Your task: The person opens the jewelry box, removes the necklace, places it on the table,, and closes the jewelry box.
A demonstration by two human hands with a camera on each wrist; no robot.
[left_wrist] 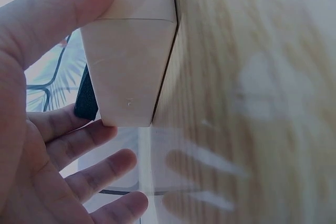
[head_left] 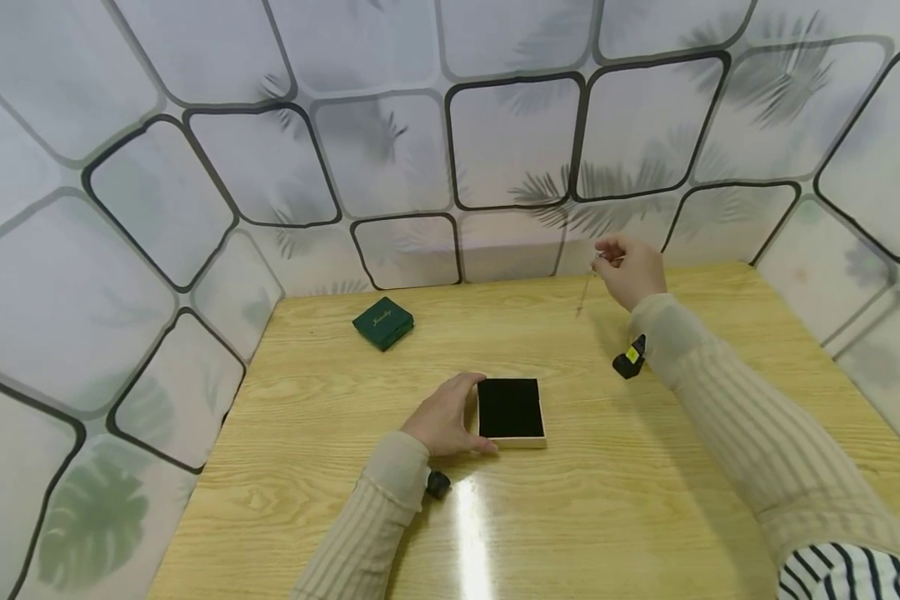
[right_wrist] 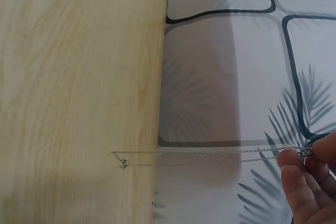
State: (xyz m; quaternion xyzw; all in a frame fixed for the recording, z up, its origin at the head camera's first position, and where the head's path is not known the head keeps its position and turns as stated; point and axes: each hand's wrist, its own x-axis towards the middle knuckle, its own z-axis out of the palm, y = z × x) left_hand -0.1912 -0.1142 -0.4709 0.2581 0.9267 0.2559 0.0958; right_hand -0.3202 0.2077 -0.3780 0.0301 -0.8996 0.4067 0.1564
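A shallow pale-sided box (head_left: 528, 442) with a black padded inside (head_left: 508, 407) lies face up on the table. My left hand (head_left: 444, 417) grips it from the left, thumb at the near side and fingers towards the far corner. In the left wrist view the thumb presses the pale box wall (left_wrist: 128, 72), and the lower fingers spread loosely. Raised above the table's far right part, my right hand (head_left: 633, 271) pinches a fine silver chain necklace (head_left: 582, 296). The necklace hangs in a long loop, with a small pendant (right_wrist: 124, 163) at its lower end.
A dark green box lid (head_left: 383, 322) with gold lettering lies at the back left of the wooden table (head_left: 307, 433). Patterned cloth walls (head_left: 390, 158) rise behind the table and at both sides. Small black devices are strapped at both wrists.
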